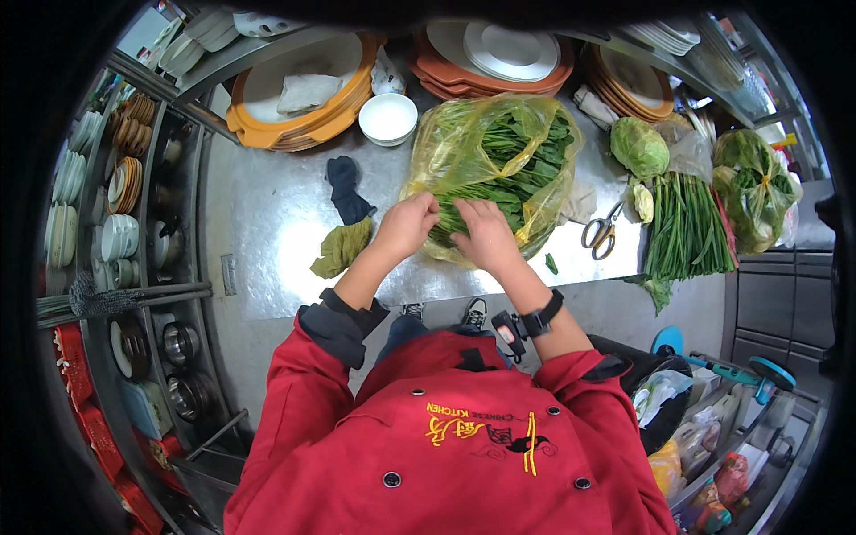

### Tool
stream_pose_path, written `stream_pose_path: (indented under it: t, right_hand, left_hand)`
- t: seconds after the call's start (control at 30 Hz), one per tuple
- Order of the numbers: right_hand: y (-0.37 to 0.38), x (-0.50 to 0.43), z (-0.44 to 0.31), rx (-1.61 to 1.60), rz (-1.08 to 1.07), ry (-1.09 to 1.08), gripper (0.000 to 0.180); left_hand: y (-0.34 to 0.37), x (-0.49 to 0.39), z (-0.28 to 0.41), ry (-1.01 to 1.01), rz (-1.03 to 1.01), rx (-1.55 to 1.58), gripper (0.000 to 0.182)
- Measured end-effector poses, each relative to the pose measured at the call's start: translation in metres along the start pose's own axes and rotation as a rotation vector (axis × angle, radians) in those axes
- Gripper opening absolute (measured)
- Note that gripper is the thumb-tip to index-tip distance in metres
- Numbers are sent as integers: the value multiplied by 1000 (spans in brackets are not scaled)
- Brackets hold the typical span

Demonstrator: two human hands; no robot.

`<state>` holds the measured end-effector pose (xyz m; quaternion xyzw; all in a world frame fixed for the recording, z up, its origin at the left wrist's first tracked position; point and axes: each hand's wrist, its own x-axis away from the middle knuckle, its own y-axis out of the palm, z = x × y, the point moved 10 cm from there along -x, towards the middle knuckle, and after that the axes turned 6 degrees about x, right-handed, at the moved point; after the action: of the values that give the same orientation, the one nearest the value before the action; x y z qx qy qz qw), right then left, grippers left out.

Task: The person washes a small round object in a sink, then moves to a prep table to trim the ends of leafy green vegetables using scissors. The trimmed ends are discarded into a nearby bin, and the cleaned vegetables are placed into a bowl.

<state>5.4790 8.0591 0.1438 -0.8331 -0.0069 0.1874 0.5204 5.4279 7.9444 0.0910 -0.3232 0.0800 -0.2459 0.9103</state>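
Note:
A yellow translucent plastic bag [455,144] lies on the steel table before me, its mouth open over leafy green vegetables [528,144]. At the bag's near left edge, my left hand [406,226] has its fingertips curled against the stem ends. Whether they pinch the plastic or the stems is hidden. My right hand [487,231] rests on the greens close beside it, palm down, with thumb and fingers apart. A loose green leaf [551,263] is on the table to the right of that hand.
Scissors [602,231], a cabbage [639,148] and a bundle of long green stalks [689,227] lie to the right. On the left are a dark cloth [348,189], an olive cloth [342,247] and white bowls [388,119]. Stacked orange-rimmed platters [354,110] stand behind, under a steel shelf [261,57].

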Motion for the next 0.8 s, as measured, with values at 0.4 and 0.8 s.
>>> stream_pose_path:
  t: [0.4, 0.8]
  right_hand:
    - [70, 23, 84, -581, -262, 584, 29]
    - [39, 7, 42, -341, -151, 271, 53]
  left_hand:
    - [1, 6, -41, -128, 26, 283, 45]
    - [42, -1, -46, -315, -73, 933, 31]
